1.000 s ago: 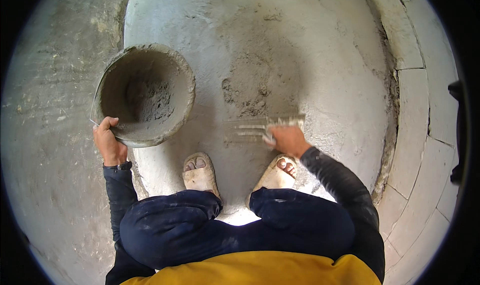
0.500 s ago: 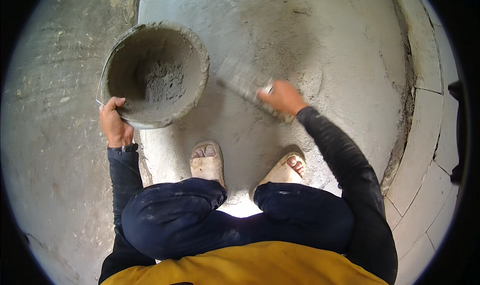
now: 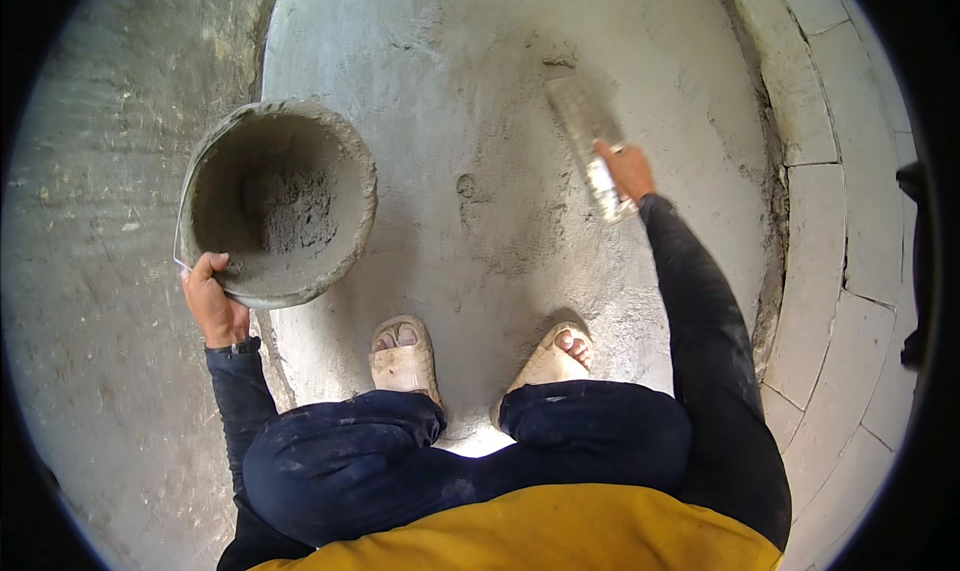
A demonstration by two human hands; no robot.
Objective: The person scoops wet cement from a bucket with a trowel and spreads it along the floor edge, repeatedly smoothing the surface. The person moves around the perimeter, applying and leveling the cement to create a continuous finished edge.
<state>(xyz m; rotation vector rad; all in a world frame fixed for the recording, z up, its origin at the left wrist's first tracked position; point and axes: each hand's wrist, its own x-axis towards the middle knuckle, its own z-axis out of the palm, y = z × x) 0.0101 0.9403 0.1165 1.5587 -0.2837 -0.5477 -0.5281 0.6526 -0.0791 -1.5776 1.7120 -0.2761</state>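
My left hand (image 3: 213, 301) grips the rim of a mortar-caked bucket (image 3: 345, 226), thumb inside and fingers beneath. The bucket tilts so its mouth shows, with a patch of wet grey mortar (image 3: 300, 211) inside. Out to the right, my right hand (image 3: 628, 174) is closed on the handle of a rectangular plastering trowel (image 3: 580, 111). Its long blade is somewhat blurred and lies over the wet grey mortar surface (image 3: 420, 101), slanting away from me to the left. Rough patches and a small hollow (image 3: 466, 189) mark that surface between bucket and trowel.
My sandalled feet (image 3: 405, 361) stand on the smoothed strip below the bucket and trowel. Along the right runs a row of pale slabs (image 3: 815, 261), with a ragged crack (image 3: 775, 201) beside it. To the left lies older, darker concrete (image 3: 110, 201) with a broken edge.
The trowel has swung away from me and to the right, its blade turned more lengthwise. The bucket, still in my left hand, sits lower and slightly further left in view.
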